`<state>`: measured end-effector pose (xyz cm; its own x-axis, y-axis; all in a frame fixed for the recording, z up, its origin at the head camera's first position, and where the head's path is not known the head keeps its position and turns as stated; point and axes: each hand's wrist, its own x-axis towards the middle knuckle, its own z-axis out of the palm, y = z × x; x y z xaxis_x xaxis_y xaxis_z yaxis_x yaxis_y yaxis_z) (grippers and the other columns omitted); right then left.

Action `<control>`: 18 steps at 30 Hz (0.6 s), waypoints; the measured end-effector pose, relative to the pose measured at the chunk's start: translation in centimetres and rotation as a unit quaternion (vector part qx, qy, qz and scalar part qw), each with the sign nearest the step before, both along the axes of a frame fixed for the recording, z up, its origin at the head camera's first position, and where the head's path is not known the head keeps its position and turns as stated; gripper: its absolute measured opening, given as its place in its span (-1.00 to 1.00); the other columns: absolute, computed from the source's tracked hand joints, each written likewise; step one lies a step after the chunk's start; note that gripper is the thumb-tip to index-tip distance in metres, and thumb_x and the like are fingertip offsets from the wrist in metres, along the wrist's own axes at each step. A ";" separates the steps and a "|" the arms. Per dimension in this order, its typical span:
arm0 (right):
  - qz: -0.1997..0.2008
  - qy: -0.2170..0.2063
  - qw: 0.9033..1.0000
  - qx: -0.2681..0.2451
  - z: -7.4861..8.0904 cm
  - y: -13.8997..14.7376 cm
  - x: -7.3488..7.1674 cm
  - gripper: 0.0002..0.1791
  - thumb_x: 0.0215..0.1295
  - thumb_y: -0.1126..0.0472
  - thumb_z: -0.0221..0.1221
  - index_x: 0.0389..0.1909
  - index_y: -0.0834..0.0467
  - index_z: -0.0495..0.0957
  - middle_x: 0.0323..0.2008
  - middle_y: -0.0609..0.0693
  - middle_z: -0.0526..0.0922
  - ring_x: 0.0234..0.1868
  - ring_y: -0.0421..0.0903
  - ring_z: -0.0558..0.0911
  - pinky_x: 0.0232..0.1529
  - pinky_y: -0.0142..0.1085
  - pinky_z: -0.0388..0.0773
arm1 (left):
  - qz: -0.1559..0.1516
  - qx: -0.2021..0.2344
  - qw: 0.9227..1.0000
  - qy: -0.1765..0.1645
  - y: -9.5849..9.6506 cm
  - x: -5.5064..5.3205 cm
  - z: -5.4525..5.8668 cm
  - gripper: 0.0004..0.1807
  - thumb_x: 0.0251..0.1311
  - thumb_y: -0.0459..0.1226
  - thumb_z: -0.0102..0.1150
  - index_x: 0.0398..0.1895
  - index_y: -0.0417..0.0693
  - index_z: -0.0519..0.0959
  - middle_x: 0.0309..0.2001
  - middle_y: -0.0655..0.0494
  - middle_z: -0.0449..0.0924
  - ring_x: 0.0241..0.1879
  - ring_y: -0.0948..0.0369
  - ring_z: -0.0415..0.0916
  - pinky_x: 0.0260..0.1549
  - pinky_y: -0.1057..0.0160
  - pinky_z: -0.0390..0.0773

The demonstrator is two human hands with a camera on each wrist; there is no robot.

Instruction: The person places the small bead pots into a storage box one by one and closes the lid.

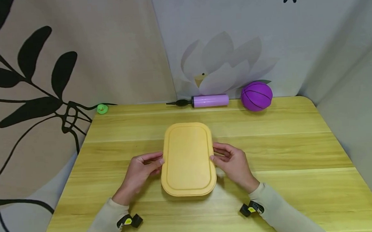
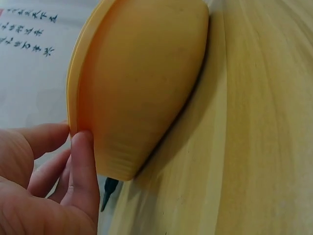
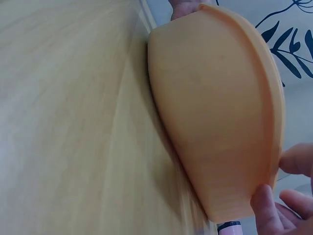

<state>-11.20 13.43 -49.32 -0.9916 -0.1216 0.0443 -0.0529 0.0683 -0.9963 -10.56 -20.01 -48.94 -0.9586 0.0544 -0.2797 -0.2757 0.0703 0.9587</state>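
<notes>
A yellow rectangular box with rounded corners and a flat lid (image 1: 187, 160) rests on the wooden table, long side pointing away from me. My left hand (image 1: 140, 172) pinches the rim at its left side, thumb on the lid's edge and a finger under the lip. On the opposite side, my right hand (image 1: 234, 163) pinches the rim in the same way. Both wrist views show the box's smooth side wall (image 2: 142, 83) sloping down to the tabletop. What is inside the box is hidden by the lid.
Along the table's (image 1: 290, 194) back edge are a small green rubber duck (image 1: 102, 108), a purple hand pump (image 1: 210, 100) with a black nozzle, and a purple ball (image 1: 256, 96) with black lines. Patterned curtains (image 1: 121, 45) hang behind the table.
</notes>
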 end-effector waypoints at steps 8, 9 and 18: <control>-0.003 -0.032 0.999 0.008 -0.5 0.1 0.1 -0.51 0.30 0.30 0.47 0.23 0.29 0.65 0.24 0.24 0.69 0.24 0.17 0.71 0.05 -0.34 0.70 | -0.001 0.027 1.000 -0.003 0.0 0.1 -0.2 -0.48 0.33 -0.31 0.45 0.29 -0.36 0.60 -0.03 0.04 0.78 -0.16 0.29 0.76 -0.17 0.29 0.76; -0.001 -0.034 0.999 0.009 -0.6 0.1 0.1 -0.50 0.30 0.29 0.47 0.24 0.30 0.64 0.25 0.25 0.69 0.24 0.17 0.71 0.05 -0.34 0.70 | 0.000 0.030 1.000 -0.003 0.0 0.1 -0.3 -0.47 0.32 -0.31 0.45 0.29 -0.37 0.60 -0.03 0.05 0.78 -0.16 0.29 0.76 -0.18 0.29 0.76; 0.021 -0.024 0.999 0.033 -0.8 0.8 -0.4 -0.48 0.30 0.25 0.47 0.25 0.28 0.63 0.22 0.24 0.71 0.23 0.13 0.72 0.04 -0.32 0.71 | -0.013 0.026 1.000 0.002 0.0 -0.1 -0.6 -0.48 0.33 -0.31 0.44 0.29 -0.34 0.59 -0.01 0.03 0.75 -0.11 0.25 0.75 -0.15 0.24 0.77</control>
